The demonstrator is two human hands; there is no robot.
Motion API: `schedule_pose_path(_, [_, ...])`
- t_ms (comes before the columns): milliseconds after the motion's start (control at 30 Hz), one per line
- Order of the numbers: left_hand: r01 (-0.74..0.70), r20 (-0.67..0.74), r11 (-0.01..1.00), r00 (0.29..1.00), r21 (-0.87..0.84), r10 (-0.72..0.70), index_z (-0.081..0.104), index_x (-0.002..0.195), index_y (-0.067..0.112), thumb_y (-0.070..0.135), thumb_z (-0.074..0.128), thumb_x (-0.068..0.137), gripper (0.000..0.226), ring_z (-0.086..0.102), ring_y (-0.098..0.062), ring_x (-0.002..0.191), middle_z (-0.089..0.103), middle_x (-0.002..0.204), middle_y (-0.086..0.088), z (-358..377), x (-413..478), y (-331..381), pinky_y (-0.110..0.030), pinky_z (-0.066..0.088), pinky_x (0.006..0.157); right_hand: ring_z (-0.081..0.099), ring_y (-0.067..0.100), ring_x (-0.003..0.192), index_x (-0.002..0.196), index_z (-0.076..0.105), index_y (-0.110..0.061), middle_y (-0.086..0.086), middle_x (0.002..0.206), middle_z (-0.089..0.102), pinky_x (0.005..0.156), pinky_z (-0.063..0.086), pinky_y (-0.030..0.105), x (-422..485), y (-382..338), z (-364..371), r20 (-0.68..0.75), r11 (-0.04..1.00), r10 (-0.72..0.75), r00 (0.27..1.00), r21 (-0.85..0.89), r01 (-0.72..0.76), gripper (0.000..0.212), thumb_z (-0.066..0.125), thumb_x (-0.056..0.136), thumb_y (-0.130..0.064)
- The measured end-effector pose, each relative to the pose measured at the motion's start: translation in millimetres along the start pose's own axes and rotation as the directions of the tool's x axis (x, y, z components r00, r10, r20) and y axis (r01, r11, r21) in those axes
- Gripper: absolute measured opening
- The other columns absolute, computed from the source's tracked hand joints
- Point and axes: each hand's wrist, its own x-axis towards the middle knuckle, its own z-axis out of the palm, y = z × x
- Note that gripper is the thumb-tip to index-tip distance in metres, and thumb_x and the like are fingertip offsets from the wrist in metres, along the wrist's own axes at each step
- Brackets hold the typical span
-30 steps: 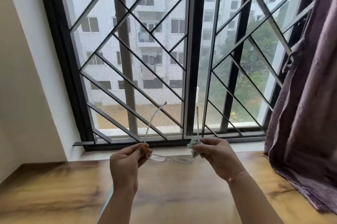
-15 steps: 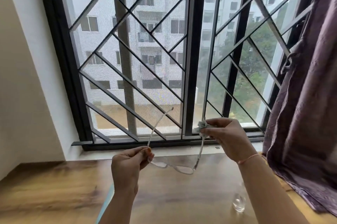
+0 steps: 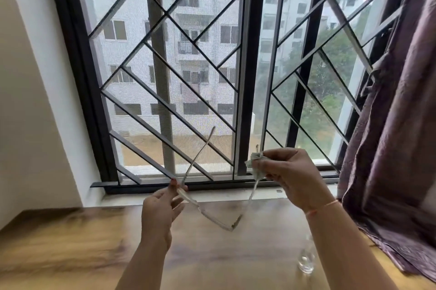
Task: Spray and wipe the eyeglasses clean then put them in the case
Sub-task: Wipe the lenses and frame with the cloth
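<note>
Nearest to us, both forearms are entering from the lower edge, which is cutting them off. Under them the wooden table [image 3: 70, 242] is appearing smeared by blur. A small clear bottle [image 3: 306, 260] is standing on it just beside the right forearm. Its upper part is fading into the wood grain, so we are not reading its cap.

Above the table we are seeing the eyeglasses [image 3: 212, 216] hanging in the air between the two hands, touching nothing else. The left hand [image 3: 160, 212] is pinching one end of the front frame between thumb and forefinger, its other fingers lying loosely spread. From that pinch the frame is running down and rightward to its far corner. The second temple is rising from there into the right hand [image 3: 292, 176]. That hand is curling its fingers round a small pale cloth [image 3: 254, 162] and is pressing it onto this temple near the tip. The cloth is hiding that stretch of the temple. The first temple is pointing up and away from the left hand. The lenses are too transparent for us to judge.

Farther off, a black window grille [image 3: 250, 77] is spanning the view, with a purple curtain [image 3: 401, 124] hanging at the right. Pale apartment blocks and trees are showing beyond the glass.
</note>
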Motion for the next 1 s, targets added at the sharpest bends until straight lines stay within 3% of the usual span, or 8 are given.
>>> schedule_pose_path(100, [-0.361, -0.195, 0.891, 0.887, 0.274, 0.419, 0.072, 0.092, 0.026, 0.056, 0.066, 0.070, 0.038, 0.054, -0.026, 0.071, 0.070, 0.080, -0.007, 0.0, -25.2, -0.3, -0.038, 0.045, 0.071, 0.063, 0.020, 0.058, 0.069, 0.075, -0.003, 0.014, 0.068, 0.071, 0.054, 0.049, 0.020, -2.6, 0.6, 3.1, 0.041, 0.999, 0.026, 0.999, 0.046, -0.028, 0.018, 0.075, 0.052, -0.009])
schedule_pose_path(200, [-0.715, 0.040, 0.563, 0.633, 0.415, 0.773, 0.069, 0.096, 0.034, 0.057, 0.062, 0.069, 0.036, 0.055, -0.018, 0.098, 0.067, 0.097, 0.014, 6.0, -54.0, -2.7, -0.025, 0.040, 0.092, 0.064, 0.023, 0.060, 0.073, 0.074, 0.001, 0.019, 0.074, 0.071, 0.059, 0.052, 0.024, -1.3, 4.1, 5.2, 0.050, 0.992, 0.064, 0.997, 0.108, -0.069, 0.027, 0.077, 0.049, -0.010])
schedule_pose_path(333, [-0.854, 0.340, 0.087, 0.295, 0.512, 0.893, 0.076, 0.087, 0.015, 0.045, 0.066, 0.072, 0.035, 0.048, -0.025, 0.108, 0.069, 0.100, 0.006, 12.7, -55.7, -24.4, -0.031, 0.040, 0.094, 0.066, 0.022, 0.059, 0.074, 0.073, 0.004, 0.018, 0.074, 0.071, 0.057, 0.053, 0.023, -0.6, 9.6, 9.1, 0.058, 0.973, 0.102, 0.993, 0.202, -0.112, 0.024, 0.075, 0.052, -0.004])
schedule_pose_path(433, [-0.811, 0.385, 0.008, 0.286, 0.585, 0.878, 0.077, 0.084, 0.018, 0.041, 0.065, 0.073, 0.028, 0.048, -0.024, 0.111, 0.069, 0.102, 0.009, 13.5, -48.1, -34.8, -0.039, 0.042, 0.090, 0.065, 0.020, 0.056, 0.074, 0.072, 0.007, 0.017, 0.071, 0.071, 0.050, 0.052, 0.018, -1.9, 11.2, 10.1, 0.047, 0.961, 0.143, 0.989, 0.231, -0.150, 0.022, 0.074, 0.054, -0.001])
schedule_pose_path(633, [-0.775, 0.372, 0.043, 0.351, 0.631, 0.859, 0.076, 0.080, 0.021, 0.036, 0.063, 0.071, 0.022, 0.048, -0.022, 0.108, 0.070, 0.099, 0.008, 17.0, -45.2, -46.9, -0.035, 0.038, 0.091, 0.065, 0.018, 0.051, 0.064, 0.073, 0.001, 0.013, 0.064, 0.070, 0.048, 0.052, 0.017, -6.1, 13.3, 3.8, 0.066, 0.913, 0.203, 0.977, 0.347, -0.213, 0.010, 0.074, 0.054, -0.001])
schedule_pose_path(767, [-0.790, 0.336, 0.090, 0.357, 0.607, 0.872, 0.076, 0.078, 0.025, 0.032, 0.063, 0.072, 0.016, 0.049, -0.022, 0.106, 0.069, 0.097, 0.010, 18.3, -46.2, -45.3, -0.038, 0.041, 0.087, 0.064, 0.013, 0.050, 0.066, 0.074, -0.001, 0.009, 0.062, 0.070, 0.046, 0.050, 0.014, -9.5, 15.7, -2.6, 0.095, 0.899, 0.219, 0.971, 0.367, -0.239, 0.049, 0.094, 0.024, -0.016])
schedule_pose_path(933, [-0.777, 0.353, 0.001, 0.288, 0.630, 0.890, 0.076, 0.073, 0.024, 0.026, 0.065, 0.073, 0.012, 0.049, -0.025, 0.107, 0.069, 0.099, 0.011, 18.4, -43.9, -32.4, -0.040, 0.039, 0.090, 0.063, 0.011, 0.048, 0.061, 0.073, -0.003, 0.008, 0.059, 0.069, 0.042, 0.047, 0.014, -10.0, 21.8, -8.7, -0.064, 0.882, 0.269, 0.961, 0.418, -0.219, 0.007, 0.072, 0.055, 0.001])
schedule_pose_path(1000, [-0.741, 0.382, -0.066, 0.266, 0.669, 0.885, 0.076, 0.072, 0.025, 0.023, 0.068, 0.070, 0.008, 0.048, -0.025, 0.108, 0.070, 0.100, 0.010, 17.1, -40.1, -25.8, -0.043, 0.037, 0.094, 0.066, 0.011, 0.053, 0.062, 0.073, -0.003, 0.008, 0.063, 0.071, 0.046, 0.050, 0.015, -7.9, 28.1, -14.3, -0.236, 0.903, 0.223, 0.946, 0.414, -0.110, 0.013, 0.067, 0.063, 0.009])
